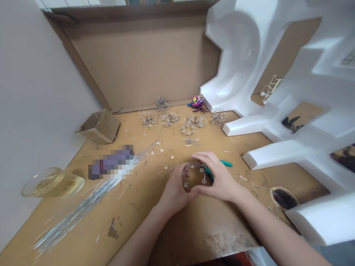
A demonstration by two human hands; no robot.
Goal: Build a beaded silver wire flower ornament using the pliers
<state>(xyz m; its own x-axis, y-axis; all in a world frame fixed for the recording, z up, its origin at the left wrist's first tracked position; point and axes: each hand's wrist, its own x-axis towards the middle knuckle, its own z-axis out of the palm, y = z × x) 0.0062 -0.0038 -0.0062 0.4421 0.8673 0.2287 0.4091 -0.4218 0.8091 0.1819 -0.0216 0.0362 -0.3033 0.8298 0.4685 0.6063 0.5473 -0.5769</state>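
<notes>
Near the front middle of the table, my left hand [175, 187] and my right hand [217, 177] hold a wire ring with clear beads [204, 181] between them. The left fingers curl round its left side. On the other side, the right thumb and fingers close round its right edge, and the two thumbs almost meet at the bottom. Green-handled pliers [226, 163] lie just behind my right hand, partly hidden by it. Several loose clear beads [172, 157] are scattered beyond my left hand.
Long straight wires [83, 207] lie at left, beside a glass of yellowish liquid [55, 183] and a cardboard box [100, 127]. Beaded wire bundles [169, 118] and a colourful ball-shaped object [198, 101] sit at the back. White foam packing [283, 151] stands along the right.
</notes>
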